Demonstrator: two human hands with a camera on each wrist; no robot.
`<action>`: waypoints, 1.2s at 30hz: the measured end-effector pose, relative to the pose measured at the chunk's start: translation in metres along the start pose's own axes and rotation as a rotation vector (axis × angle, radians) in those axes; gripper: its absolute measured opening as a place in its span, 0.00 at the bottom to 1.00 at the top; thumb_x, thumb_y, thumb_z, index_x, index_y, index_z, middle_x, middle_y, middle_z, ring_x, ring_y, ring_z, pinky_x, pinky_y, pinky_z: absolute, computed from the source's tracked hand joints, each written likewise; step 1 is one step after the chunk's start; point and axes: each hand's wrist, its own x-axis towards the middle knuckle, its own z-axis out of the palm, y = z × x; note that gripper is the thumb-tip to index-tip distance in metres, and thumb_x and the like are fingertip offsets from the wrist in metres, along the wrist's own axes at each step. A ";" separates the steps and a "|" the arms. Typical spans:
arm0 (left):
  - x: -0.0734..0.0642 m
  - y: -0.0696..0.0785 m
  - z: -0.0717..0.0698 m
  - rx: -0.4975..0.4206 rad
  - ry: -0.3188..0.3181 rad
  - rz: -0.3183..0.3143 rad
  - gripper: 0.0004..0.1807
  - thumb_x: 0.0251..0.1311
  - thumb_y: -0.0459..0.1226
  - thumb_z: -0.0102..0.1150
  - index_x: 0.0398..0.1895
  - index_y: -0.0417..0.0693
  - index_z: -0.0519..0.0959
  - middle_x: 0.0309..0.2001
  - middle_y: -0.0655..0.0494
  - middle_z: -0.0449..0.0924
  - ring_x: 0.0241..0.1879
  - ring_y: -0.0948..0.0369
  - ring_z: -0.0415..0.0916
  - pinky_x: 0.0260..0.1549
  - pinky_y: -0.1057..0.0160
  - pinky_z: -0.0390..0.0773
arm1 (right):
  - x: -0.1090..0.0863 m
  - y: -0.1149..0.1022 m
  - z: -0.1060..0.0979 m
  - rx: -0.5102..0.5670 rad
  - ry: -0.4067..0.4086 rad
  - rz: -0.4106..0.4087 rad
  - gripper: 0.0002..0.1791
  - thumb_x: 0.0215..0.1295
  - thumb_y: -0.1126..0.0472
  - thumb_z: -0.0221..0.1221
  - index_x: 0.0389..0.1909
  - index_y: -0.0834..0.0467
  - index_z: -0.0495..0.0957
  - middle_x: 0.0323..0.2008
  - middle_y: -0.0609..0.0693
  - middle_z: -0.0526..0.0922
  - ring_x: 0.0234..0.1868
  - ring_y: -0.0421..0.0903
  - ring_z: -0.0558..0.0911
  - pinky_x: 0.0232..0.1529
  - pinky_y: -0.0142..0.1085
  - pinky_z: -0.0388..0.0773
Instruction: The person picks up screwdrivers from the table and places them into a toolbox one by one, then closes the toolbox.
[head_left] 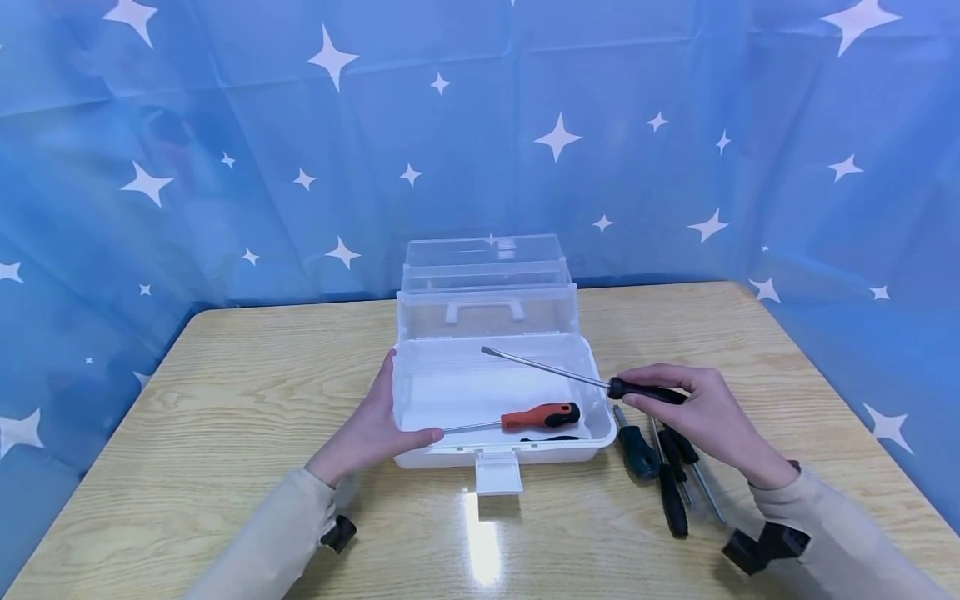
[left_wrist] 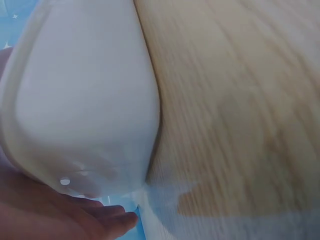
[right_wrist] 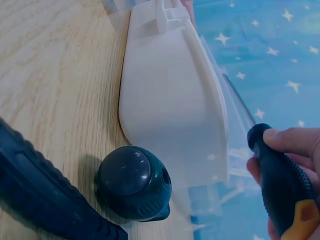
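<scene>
A white plastic toolbox stands on the table with its clear lid raised. My left hand grips the box's left end, thumb over the front rim. My right hand holds a flathead screwdriver by its black handle, the shaft pointing left above the box's interior. The right wrist view shows an orange-yellow part on that screwdriver's handle. Inside the box lies a screwdriver with an orange and black handle. A dark thing beside it is mostly hidden by the front wall.
Right of the box, below my right hand, lie several screwdrivers, among them a stubby dark-green one and a long black-handled one. The box's front latch hangs down. A blue starry cloth stands behind the wooden table.
</scene>
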 end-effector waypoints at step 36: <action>0.002 -0.001 -0.003 -0.104 -0.063 0.049 0.69 0.41 0.44 0.79 0.77 0.54 0.33 0.70 0.45 0.53 0.62 0.45 0.61 0.59 0.38 0.60 | 0.033 -0.016 0.021 0.041 -0.136 -0.090 0.13 0.61 0.64 0.66 0.47 0.57 0.84 0.42 0.50 0.85 0.42 0.41 0.81 0.32 0.31 0.74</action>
